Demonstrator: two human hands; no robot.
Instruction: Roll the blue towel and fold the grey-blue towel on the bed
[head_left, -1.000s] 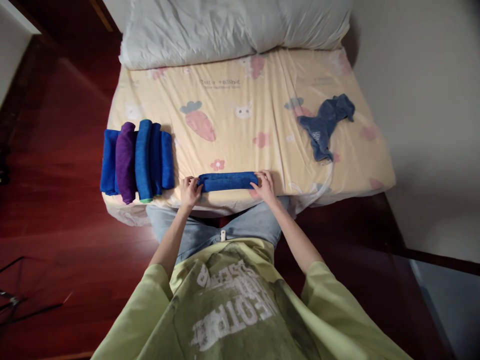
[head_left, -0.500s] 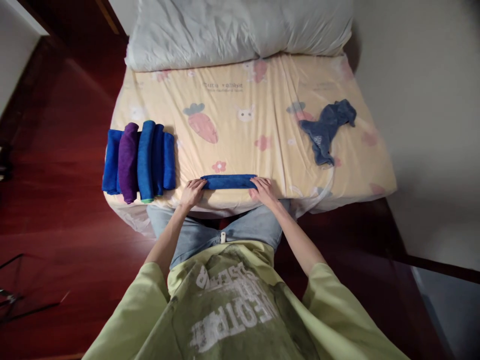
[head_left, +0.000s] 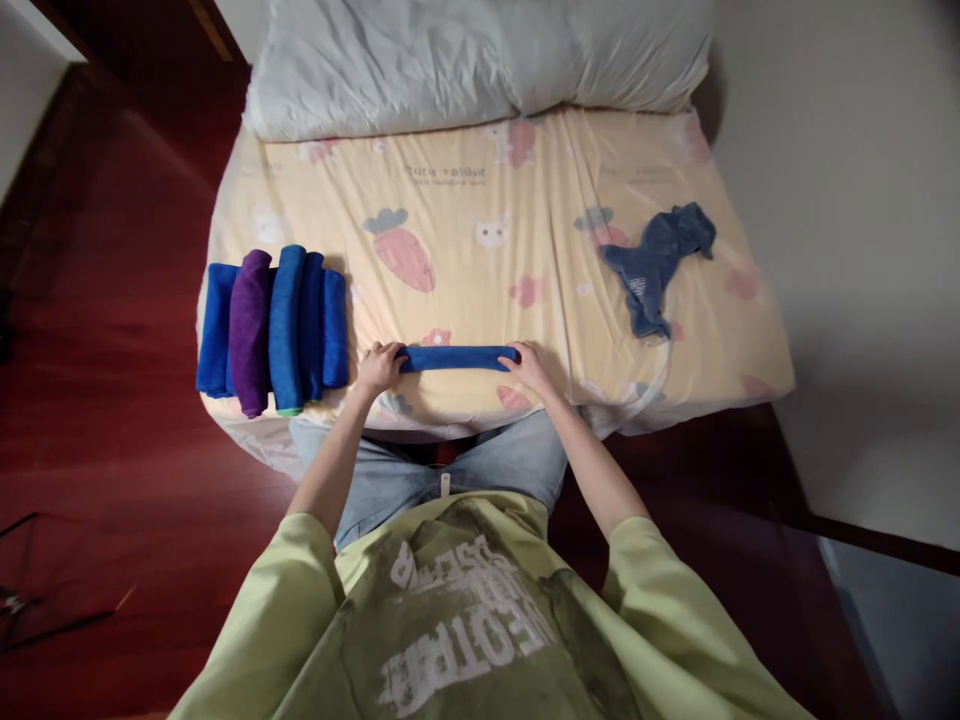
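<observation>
A blue rolled towel lies crosswise near the front edge of the bed. My left hand is closed round its left end, and my right hand grips the right end. To the left sits a pile of rolled towels, several of them blue, with a purple rolled towel and a lighter blue one with a green edge on top. On the right side of the bed, a crumpled grey-blue cloth lies with a small striped patch showing.
The bed has a yellow sheet printed with carrots and rabbits. A bulky pale grey bedding bundle spans its far end. A wall stands at the right. Thin black legs of a stand show on the dark red floor at lower left.
The rolled towel has shifted slightly away from me and looks narrower. My fingers have moved from lying on its ends to gripping them. The view has tilted slightly.
</observation>
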